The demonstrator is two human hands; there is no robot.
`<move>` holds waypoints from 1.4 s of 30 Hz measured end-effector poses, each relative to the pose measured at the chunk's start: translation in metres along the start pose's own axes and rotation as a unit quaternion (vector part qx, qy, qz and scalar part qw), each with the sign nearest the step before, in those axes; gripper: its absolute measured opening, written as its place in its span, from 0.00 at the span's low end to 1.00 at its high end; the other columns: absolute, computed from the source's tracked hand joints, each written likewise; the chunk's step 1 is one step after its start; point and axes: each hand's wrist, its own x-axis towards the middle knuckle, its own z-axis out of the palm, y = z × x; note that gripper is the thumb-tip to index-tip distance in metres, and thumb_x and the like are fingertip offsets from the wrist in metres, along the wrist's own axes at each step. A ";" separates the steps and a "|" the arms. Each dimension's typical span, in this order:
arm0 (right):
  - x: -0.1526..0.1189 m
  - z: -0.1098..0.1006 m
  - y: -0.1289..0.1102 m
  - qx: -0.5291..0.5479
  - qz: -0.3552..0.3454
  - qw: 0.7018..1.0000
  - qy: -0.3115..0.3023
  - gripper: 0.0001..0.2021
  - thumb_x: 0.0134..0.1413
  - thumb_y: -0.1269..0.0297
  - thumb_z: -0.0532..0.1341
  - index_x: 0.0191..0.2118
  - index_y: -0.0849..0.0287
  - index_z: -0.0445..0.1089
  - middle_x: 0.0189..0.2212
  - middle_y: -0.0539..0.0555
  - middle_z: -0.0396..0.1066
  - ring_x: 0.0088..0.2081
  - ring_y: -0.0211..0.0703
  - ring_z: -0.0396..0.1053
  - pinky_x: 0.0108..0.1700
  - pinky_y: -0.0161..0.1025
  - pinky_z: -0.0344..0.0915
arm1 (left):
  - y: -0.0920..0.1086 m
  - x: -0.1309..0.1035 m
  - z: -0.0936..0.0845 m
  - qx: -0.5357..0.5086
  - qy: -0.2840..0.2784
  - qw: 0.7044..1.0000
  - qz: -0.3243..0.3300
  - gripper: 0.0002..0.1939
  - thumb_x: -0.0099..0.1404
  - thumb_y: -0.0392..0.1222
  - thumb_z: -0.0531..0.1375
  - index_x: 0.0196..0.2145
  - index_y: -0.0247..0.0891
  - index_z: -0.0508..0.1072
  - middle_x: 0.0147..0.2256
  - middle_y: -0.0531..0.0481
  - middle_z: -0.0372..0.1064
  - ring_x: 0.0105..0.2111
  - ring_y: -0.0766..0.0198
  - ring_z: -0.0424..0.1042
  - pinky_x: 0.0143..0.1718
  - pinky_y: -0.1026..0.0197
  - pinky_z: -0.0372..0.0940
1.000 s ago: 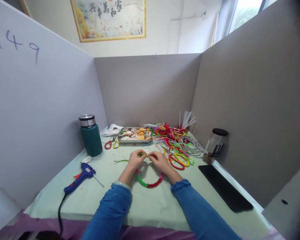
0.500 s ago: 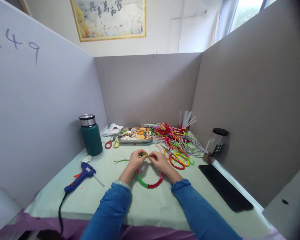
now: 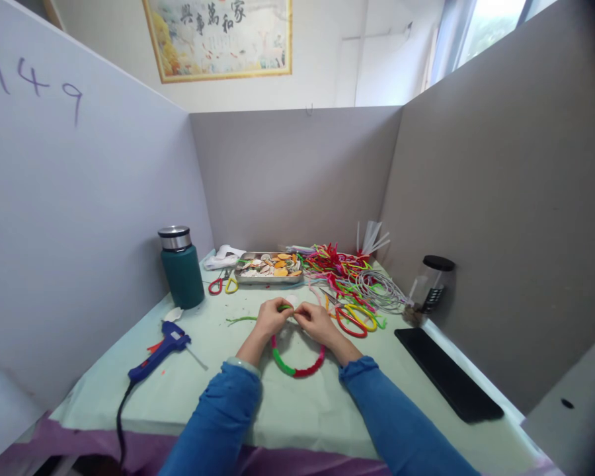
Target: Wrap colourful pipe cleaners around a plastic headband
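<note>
A ring wrapped in green, red and pink pipe cleaner [image 3: 306, 372] hangs or lies below my hands; its far side is hidden by them. My left hand [image 3: 272, 317] is closed at the ring's upper part, with a bit of green pipe cleaner [image 3: 285, 307] showing at its fingertips. Close beside it, my right hand [image 3: 315, 318] pinches at the same spot, its fingertips nearly meeting the left ones. Left of my left wrist lies a loose green pipe cleaner [image 3: 241, 320].
Red-and-yellow-handled scissors [image 3: 357, 318] lie right of my hands. Behind are a tray of wood slices [image 3: 269, 277] and a pile of pipe cleaners [image 3: 334, 261]. A blue glue gun [image 3: 159, 354] and green bottle [image 3: 182, 277] stand left; a black slab [image 3: 446, 373] lies right.
My hands stay at the top of the ring, with only small finger movements. The whole view has shifted slightly.
</note>
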 end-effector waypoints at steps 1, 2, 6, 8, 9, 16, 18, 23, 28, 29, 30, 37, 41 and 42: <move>0.000 0.000 -0.001 -0.002 0.001 1.000 -0.001 0.07 0.51 0.65 0.57 0.28 0.61 0.69 0.22 0.50 0.69 0.25 0.37 0.63 0.28 0.32 0.56 | 0.000 0.000 0.000 0.001 -0.001 1.000 0.000 0.08 0.50 0.40 0.59 0.27 0.34 0.75 0.25 0.51 0.71 0.28 0.64 0.68 0.31 0.64 0.61; 0.000 -0.001 -0.001 -0.003 0.001 1.000 -0.003 0.06 0.51 0.65 0.57 0.27 0.61 0.69 0.22 0.50 0.69 0.25 0.37 0.63 0.28 0.32 0.56 | -0.001 0.000 0.000 0.002 -0.003 1.000 0.000 0.08 0.50 0.40 0.59 0.27 0.34 0.75 0.25 0.50 0.71 0.28 0.64 0.68 0.31 0.64 0.61; 0.000 -0.002 -0.004 -0.002 -0.003 1.000 -0.004 0.07 0.51 0.66 0.57 0.26 0.61 0.68 0.22 0.50 0.69 0.25 0.37 0.64 0.28 0.32 0.56 | -0.005 0.003 0.002 -0.022 -0.004 1.000 -0.008 0.08 0.49 0.40 0.60 0.27 0.34 0.75 0.25 0.50 0.72 0.28 0.64 0.68 0.31 0.64 0.62; 0.000 -0.003 -0.004 0.005 -0.009 1.000 -0.003 0.06 0.51 0.66 0.57 0.26 0.61 0.68 0.23 0.50 0.69 0.25 0.37 0.63 0.29 0.32 0.57 | -0.005 0.003 0.001 -0.056 -0.002 0.998 -0.018 0.08 0.48 0.40 0.60 0.27 0.33 0.74 0.26 0.49 0.72 0.28 0.64 0.69 0.31 0.63 0.62; 0.000 -0.003 -0.004 0.010 -0.014 1.000 -0.002 0.06 0.51 0.66 0.57 0.27 0.61 0.68 0.23 0.50 0.69 0.25 0.36 0.63 0.29 0.32 0.57 | -0.004 0.003 0.001 -0.077 -0.003 0.997 -0.026 0.09 0.47 0.40 0.61 0.27 0.33 0.74 0.25 0.49 0.72 0.28 0.64 0.69 0.30 0.63 0.62; 0.000 -0.006 -0.006 0.046 -0.023 0.999 -0.008 0.06 0.51 0.65 0.57 0.28 0.61 0.68 0.23 0.49 0.68 0.25 0.36 0.63 0.29 0.32 0.58 | 0.006 -0.001 -0.005 -0.151 -0.026 0.987 -0.054 0.09 0.48 0.38 0.60 0.30 0.33 0.73 0.25 0.49 0.71 0.26 0.64 0.69 0.31 0.62 0.63; 0.001 -0.007 -0.006 0.052 -0.010 0.999 -0.004 0.06 0.51 0.66 0.57 0.27 0.61 0.68 0.23 0.49 0.68 0.25 0.36 0.63 0.28 0.32 0.57 | 0.007 -0.001 -0.006 -0.101 0.009 0.995 0.000 0.07 0.50 0.37 0.59 0.29 0.34 0.74 0.29 0.48 0.72 0.32 0.62 0.70 0.37 0.60 0.63; 0.003 -0.006 -0.001 0.053 0.015 0.998 0.020 0.06 0.49 0.66 0.56 0.26 0.60 0.67 0.21 0.49 0.66 0.24 0.37 0.62 0.27 0.33 0.56 | 0.012 -0.006 -0.009 0.083 0.138 0.971 0.175 0.07 0.56 0.36 0.58 0.32 0.40 0.75 0.37 0.48 0.70 0.42 0.60 0.65 0.47 0.55 0.57; 0.004 -0.004 0.004 0.047 0.024 0.998 0.030 0.07 0.50 0.65 0.56 0.26 0.61 0.68 0.22 0.50 0.67 0.25 0.38 0.63 0.28 0.33 0.57 | 0.019 -0.014 -0.009 0.183 0.064 0.951 0.239 0.08 0.57 0.34 0.57 0.32 0.41 0.76 0.36 0.49 0.71 0.41 0.59 0.63 0.45 0.55 0.55; 0.004 -0.004 0.005 0.046 0.026 0.998 0.031 0.07 0.50 0.65 0.56 0.26 0.61 0.68 0.22 0.50 0.67 0.25 0.38 0.62 0.28 0.33 0.57 | 0.020 -0.014 -0.008 0.194 0.047 0.949 0.245 0.08 0.58 0.34 0.57 0.33 0.41 0.76 0.36 0.48 0.71 0.41 0.59 0.63 0.45 0.55 0.55; 0.004 -0.004 0.006 0.044 0.030 0.998 0.032 0.07 0.50 0.65 0.56 0.26 0.61 0.68 0.21 0.50 0.67 0.24 0.38 0.62 0.27 0.33 0.56 | 0.020 -0.015 -0.008 0.204 0.035 0.946 0.249 0.08 0.58 0.34 0.57 0.34 0.41 0.76 0.37 0.48 0.72 0.40 0.59 0.63 0.45 0.54 0.55; 0.004 -0.005 0.003 0.061 0.030 0.997 0.030 0.07 0.49 0.64 0.57 0.26 0.61 0.68 0.22 0.50 0.67 0.25 0.37 0.62 0.27 0.33 0.56 | 0.018 -0.013 -0.005 0.253 0.024 0.935 0.246 0.07 0.59 0.37 0.58 0.34 0.40 0.76 0.37 0.48 0.72 0.40 0.59 0.63 0.43 0.55 0.53; 0.004 -0.008 -0.001 0.070 0.037 0.996 0.027 0.06 0.48 0.66 0.56 0.27 0.61 0.68 0.21 0.49 0.66 0.24 0.37 0.62 0.27 0.33 0.55 | 0.016 -0.012 -0.003 0.260 0.026 0.936 0.235 0.07 0.61 0.40 0.57 0.31 0.39 0.77 0.34 0.47 0.73 0.38 0.60 0.63 0.43 0.55 0.53; 0.004 -0.009 -0.002 0.074 0.039 0.996 0.027 0.05 0.48 0.67 0.56 0.27 0.61 0.68 0.21 0.49 0.66 0.24 0.37 0.62 0.27 0.33 0.56 | 0.015 -0.012 -0.003 0.260 0.025 0.937 0.231 0.07 0.61 0.40 0.58 0.31 0.39 0.77 0.33 0.47 0.73 0.38 0.60 0.64 0.43 0.55 0.53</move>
